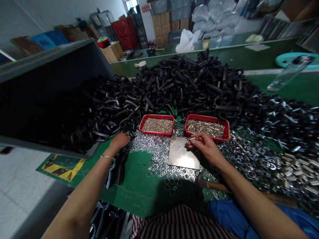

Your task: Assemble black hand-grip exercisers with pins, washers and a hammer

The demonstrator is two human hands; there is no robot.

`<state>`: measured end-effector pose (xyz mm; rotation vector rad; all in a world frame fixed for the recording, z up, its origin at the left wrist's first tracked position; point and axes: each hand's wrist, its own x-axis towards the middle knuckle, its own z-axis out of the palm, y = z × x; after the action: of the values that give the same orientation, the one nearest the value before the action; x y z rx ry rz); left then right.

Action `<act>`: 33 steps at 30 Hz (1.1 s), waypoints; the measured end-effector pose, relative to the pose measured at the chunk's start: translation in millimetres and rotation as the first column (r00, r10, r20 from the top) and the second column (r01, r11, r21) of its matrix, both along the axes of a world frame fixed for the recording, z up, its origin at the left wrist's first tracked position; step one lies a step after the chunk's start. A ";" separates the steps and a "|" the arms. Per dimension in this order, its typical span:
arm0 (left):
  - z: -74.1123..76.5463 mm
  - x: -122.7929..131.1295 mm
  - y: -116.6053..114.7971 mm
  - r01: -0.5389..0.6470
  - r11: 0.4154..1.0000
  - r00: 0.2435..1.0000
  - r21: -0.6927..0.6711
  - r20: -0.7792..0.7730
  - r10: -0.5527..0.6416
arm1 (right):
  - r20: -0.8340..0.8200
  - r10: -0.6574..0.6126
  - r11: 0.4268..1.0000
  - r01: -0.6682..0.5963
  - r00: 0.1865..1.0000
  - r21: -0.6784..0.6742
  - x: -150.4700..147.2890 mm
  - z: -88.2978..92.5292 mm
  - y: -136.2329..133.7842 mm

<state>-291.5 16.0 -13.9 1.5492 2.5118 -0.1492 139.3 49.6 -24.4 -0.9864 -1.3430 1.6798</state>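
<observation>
My right hand (205, 146) pinches a small coiled metal spring (193, 138) between thumb and fingers. It is above the upper right corner of a bare metal plate (183, 157), just in front of the right red tray (227, 131) of small metal pins. My left hand (121, 140), wearing a bracelet at the wrist, is at the near edge of a heap of black curved parts (179, 81). Its fingers are curled around a dark piece (131, 134), mostly hidden by the hand. Left of the plate lie many loose metal rings (159, 154).
A second red tray (143, 127) holds tiny metal pieces. A large grey bin (96, 151) lies tipped at the left, spilling black parts. A hammer (211, 186) lies near the front edge. Metal sleeves (294, 169) and a clear bottle (286, 74) are at the right.
</observation>
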 end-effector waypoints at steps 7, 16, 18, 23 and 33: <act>27.6 22.8 -7.7 -0.072 0.985 0.997 0.155 -0.017 0.075 | -0.049 -0.012 1.000 0.012 0.999 0.007 2.6 -9.9 2.8; 14.1 200.4 -16.9 -0.085 0.903 0.263 0.420 0.884 -0.387 | -0.040 -0.039 0.998 0.037 0.998 -0.045 -2.1 1.6 -5.3; -3.1 230.3 -10.1 -0.138 0.907 0.258 0.397 0.899 -0.354 | -0.040 -0.064 0.997 0.062 0.997 -0.048 -3.0 3.9 -7.9; -22.2 262.9 -1.1 -0.283 0.903 0.159 0.324 0.944 -0.289 | -0.051 -0.118 0.993 0.119 0.992 0.018 -6.1 9.3 -14.0; -2.3 265.8 -22.6 0.075 0.975 -0.218 0.208 0.958 -0.187 | 0.117 0.017 0.979 -0.040 0.993 0.200 5.3 12.8 -4.5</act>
<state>-25.7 -6.6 -16.2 1.0227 0.9025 0.8797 144.6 45.2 -11.6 -0.9603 -1.5765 1.4910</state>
